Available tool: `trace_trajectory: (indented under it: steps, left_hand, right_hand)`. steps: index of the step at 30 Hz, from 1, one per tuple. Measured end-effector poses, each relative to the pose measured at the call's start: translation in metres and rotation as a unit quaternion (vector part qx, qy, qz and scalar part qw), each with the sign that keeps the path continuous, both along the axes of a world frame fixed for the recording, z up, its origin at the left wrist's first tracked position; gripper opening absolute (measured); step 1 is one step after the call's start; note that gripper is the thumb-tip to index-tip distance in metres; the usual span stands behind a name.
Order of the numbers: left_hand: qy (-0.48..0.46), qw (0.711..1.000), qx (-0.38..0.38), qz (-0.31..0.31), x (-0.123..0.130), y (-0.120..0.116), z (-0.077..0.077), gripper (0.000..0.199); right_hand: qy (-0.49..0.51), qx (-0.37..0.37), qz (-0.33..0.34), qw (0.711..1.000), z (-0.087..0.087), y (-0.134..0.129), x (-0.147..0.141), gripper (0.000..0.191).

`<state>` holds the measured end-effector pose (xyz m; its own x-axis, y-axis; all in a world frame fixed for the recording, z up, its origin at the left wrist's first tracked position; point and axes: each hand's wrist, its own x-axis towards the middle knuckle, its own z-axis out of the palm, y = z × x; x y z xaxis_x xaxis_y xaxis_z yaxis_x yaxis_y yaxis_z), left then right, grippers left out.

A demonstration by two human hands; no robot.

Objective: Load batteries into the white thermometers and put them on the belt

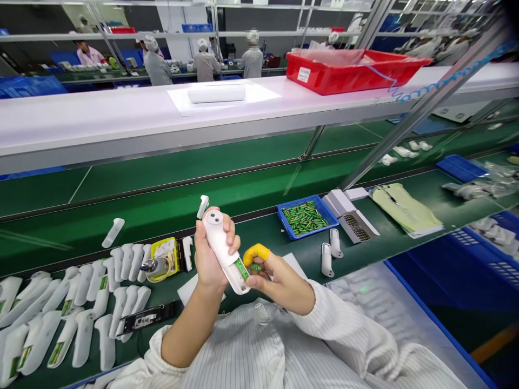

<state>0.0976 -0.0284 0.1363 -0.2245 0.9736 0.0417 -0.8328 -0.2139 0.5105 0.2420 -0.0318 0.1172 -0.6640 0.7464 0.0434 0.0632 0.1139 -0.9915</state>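
While the left hand (211,266) wraps its grip around a white device (219,240) at the view's seven o'clock, the right hand (285,280) pinches a green battery (255,267) beside it. Similar devices (84,336) lie at its eight o'clock on the green surface (267,236); farther, at two, a blue tray (286,228) holds batteries (304,218).

White shelf (101,116) above the bench (263,235): red bin (344,81) bearing a white label (304,74), coiled blue hose (457,72) near its right end, close to a slanted metal post (399,129). Bench, right side: pen (392,198) lying on a yellow-green folder (407,213). Background: co-workers (159,67), several in pale caps and work clothes, at a far bench.
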Motion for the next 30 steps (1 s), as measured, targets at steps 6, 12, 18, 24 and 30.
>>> trace_trajectory:
  steps: [6, 12, 18, 24, 30]
  left_hand:
    - [-0.052, 0.996, -0.041, 0.051, -0.011, 0.005, -0.008, 0.023]
    - [-0.027, 0.992, -0.079, 0.094, -0.006, 0.003, -0.018, 0.022]
    - [0.010, 0.989, -0.106, 0.099, 0.000, 0.001, -0.018, 0.020]
    - [0.037, 0.984, -0.135, 0.107, 0.009, -0.002, -0.019, 0.028]
    - [0.010, 0.977, -0.175, 0.119, 0.010, -0.003, -0.020, 0.027]
  right_hand:
    - [0.074, -0.047, -0.110, 0.990, -0.001, 0.003, 0.001, 0.028]
    - [0.003, 0.139, -0.068, 0.988, 0.007, -0.003, -0.009, 0.034]
    - [0.002, -0.026, -0.042, 0.999, 0.002, 0.002, -0.015, 0.017]
    - [-0.007, -0.029, -0.062, 0.998, -0.010, 0.008, -0.016, 0.020]
    - [-0.014, 0.081, -0.111, 0.990, -0.014, -0.001, -0.018, 0.018]
